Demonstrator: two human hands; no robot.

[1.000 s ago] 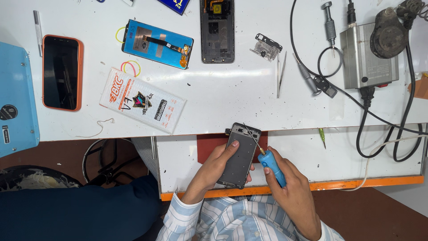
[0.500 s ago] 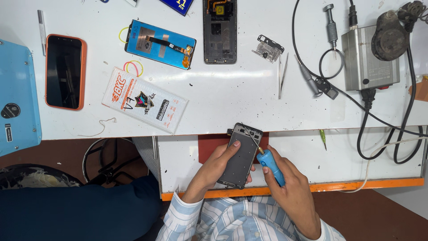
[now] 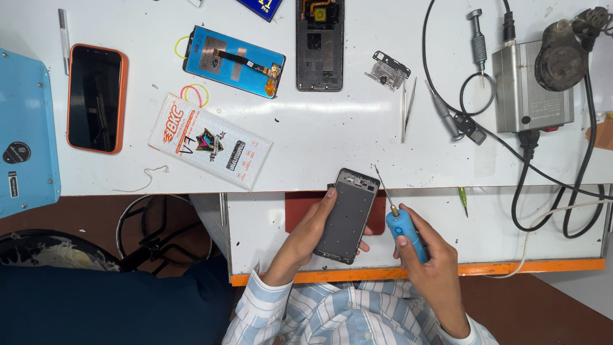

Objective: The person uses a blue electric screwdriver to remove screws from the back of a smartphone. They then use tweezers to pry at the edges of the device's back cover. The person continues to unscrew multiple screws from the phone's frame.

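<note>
My left hand (image 3: 305, 235) grips a grey opened phone frame (image 3: 348, 214) by its left edge, holding it tilted over the lower shelf. A blue-handled screwdriver (image 3: 402, 225) sits in my right hand (image 3: 433, 268). Its thin shaft points up and left, and the tip lies just off the frame's upper right corner, apart from it. Both sleeves are striped light blue and white.
On the white table (image 3: 332, 147) lie an orange-cased phone (image 3: 96, 97), a blue display panel (image 3: 234, 61), a dark phone back housing (image 3: 319, 45), a flat white package (image 3: 209, 141), tweezers (image 3: 407, 108), a small metal bracket (image 3: 388, 70), a grey power unit (image 3: 530, 86) with black cables, and a light-blue device (image 3: 22, 128).
My right hand has drawn the screwdriver slightly right, so its tip has come off the phone frame's right edge. The left hand keeps its hold.
</note>
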